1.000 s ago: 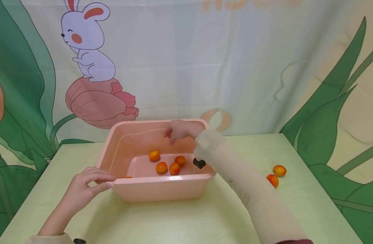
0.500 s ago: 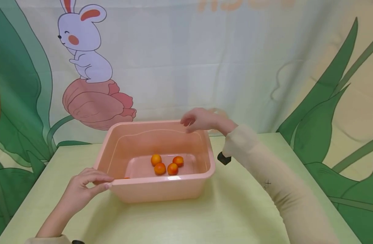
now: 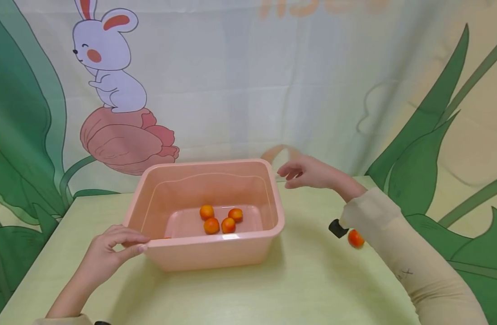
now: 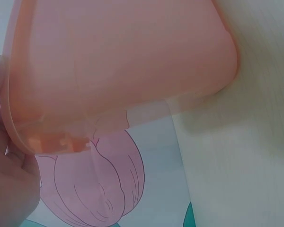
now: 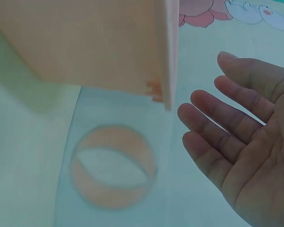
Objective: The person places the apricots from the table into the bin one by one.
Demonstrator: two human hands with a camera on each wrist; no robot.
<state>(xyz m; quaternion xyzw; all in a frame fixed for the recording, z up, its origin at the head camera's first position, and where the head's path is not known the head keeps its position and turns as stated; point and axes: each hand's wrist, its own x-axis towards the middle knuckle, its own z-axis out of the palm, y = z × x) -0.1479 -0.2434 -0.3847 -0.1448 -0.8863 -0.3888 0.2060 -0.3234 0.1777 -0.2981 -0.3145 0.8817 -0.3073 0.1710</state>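
A pink plastic basin (image 3: 216, 253) stands on the table in the head view. My left hand (image 3: 110, 253) grips its near left corner, with the thumb on the near side of the rim. Inside lie several small round orange-red fruits (image 3: 211, 225); one by the near left corner is mostly hidden behind the rim. To the right of the basin, my right hand (image 3: 311, 172) hangs in the air, apart from the rim. In the right wrist view its palm (image 5: 260, 184) and loosely bent fingers hold nothing. Another orange-red fruit (image 3: 356, 239) lies on the table beside the right sleeve.
The pale green table (image 3: 248, 298) ends at a printed cloth backdrop (image 3: 216, 90) with a rabbit and leaves. A black wrist device (image 3: 338, 228) sits at the right cuff. My right forearm (image 3: 407, 266) covers part of the table's right side.
My right hand has come up out of the basin and moved right, past its rim. Its sleeve now hides one of the two fruits on the right. The left hand keeps its grip.
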